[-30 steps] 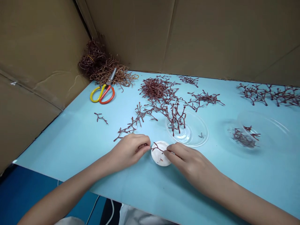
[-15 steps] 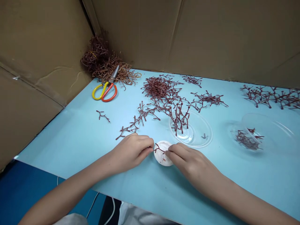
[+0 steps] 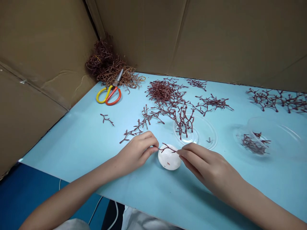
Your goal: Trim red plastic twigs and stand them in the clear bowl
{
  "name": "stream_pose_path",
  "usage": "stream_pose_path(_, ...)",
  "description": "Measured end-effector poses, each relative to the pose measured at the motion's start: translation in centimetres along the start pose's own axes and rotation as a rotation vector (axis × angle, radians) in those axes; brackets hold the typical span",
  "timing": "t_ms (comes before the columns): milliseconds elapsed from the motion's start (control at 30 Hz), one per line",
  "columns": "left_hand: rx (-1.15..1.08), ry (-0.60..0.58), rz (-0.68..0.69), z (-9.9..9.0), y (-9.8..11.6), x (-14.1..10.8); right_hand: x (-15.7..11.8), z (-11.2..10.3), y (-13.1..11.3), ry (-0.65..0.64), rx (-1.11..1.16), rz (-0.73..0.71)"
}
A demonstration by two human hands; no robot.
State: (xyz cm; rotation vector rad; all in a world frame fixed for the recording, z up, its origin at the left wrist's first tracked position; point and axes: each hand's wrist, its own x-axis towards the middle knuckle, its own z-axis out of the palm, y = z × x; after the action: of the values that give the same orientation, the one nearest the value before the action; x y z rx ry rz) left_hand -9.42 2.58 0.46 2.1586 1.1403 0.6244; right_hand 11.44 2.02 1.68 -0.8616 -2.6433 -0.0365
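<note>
A thin, dark reddish-brown branched twig [image 3: 168,147] is stretched between my two hands. My left hand [image 3: 141,147] pinches its left end between thumb and fingers. At the other end, the fingertips of my right hand [image 3: 203,163] are closed on it. Directly beneath the twig sits a small white round dish [image 3: 169,161] with a reddish smear or scrap on it. Behind the dish, a cluster of similar twigs [image 3: 184,123] stands on a clear plastic lid [image 3: 212,145].
Scissors [image 3: 112,94] with yellow and red handles lie by a tangled heap of stems [image 3: 115,72] in the corner. Twig piles [image 3: 161,91] spread across the back. A clear container [image 3: 254,143] with short pieces stands right. Cardboard walls [image 3: 203,38] enclose the table.
My right hand has shifted slightly right and up, off the white dish. The twig is now raised and more level, held by both hands, and more of the dish shows.
</note>
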Motion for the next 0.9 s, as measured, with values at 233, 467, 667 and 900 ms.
stream_pose_path(233, -0.098, 0.076, -0.066, 0.8, 0.0, 0.2, 0.3, -0.3, 0.2, 0.010, 0.069, 0.019)
stream_pose_path(467, -0.045, 0.124, -0.063, 1.1, 0.3, 0.0, 0.5, -0.5, 0.2, 0.025, 0.142, 0.066)
stream_pose_path(667, -0.032, 0.049, -0.101, 1.7, 0.4, -0.2, 0.3, -0.3, 0.1, -0.008, 0.175, 0.102)
stream_pose_path(900, 0.020, -0.030, -0.080, 1.8, 0.3, -0.6, 0.2, 0.6, 0.2, -0.087, 0.143, 0.094)
